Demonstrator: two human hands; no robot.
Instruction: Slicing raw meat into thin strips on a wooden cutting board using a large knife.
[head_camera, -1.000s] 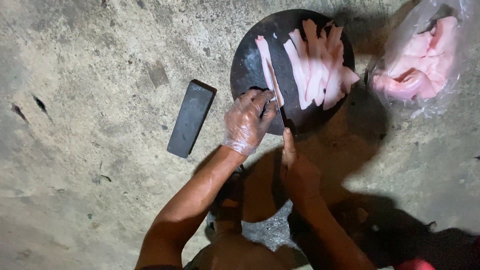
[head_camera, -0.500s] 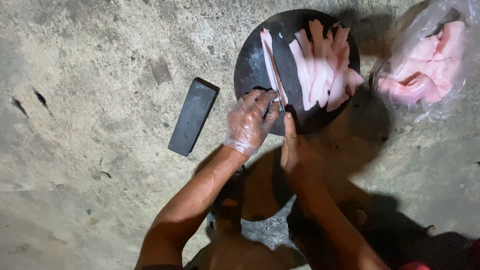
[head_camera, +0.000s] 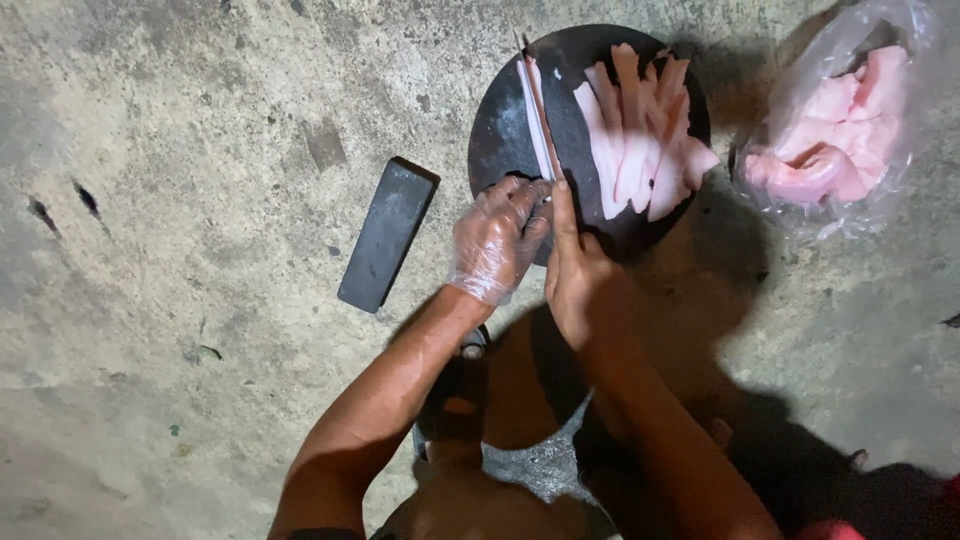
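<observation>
- Head view, upper middle of the frame: my right hand (head_camera: 580, 285) is clenched around a knife (head_camera: 535, 100), index finger stretched along its spine, blade pointing away from me across the round dark chopping board (head_camera: 500, 140).
- My left hand (head_camera: 495, 240), in a thin clear plastic glove, is curled with its fingertips pressing the near end of 1 pale strip of raw meat (head_camera: 540, 150); it pins rather than grasps.
- The strip lies lengthwise at the board's left part, right under the blade and directly beyond both hands.
- A heap of cut pink strips (head_camera: 640, 150) sits to the right on the same board, apart from the blade.
- Risk, as I judge it: my gloved fingertips sit just beside the blade's heel, so a slip on the slick meat could bring the edge onto them.
- The strip could also slide under the glove, skewing the cut.
- A dark whetstone (head_camera: 385, 235) lies on the concrete floor (head_camera: 180, 150) at left; a clear bag of pink meat (head_camera: 835, 130) rests upper right.
</observation>
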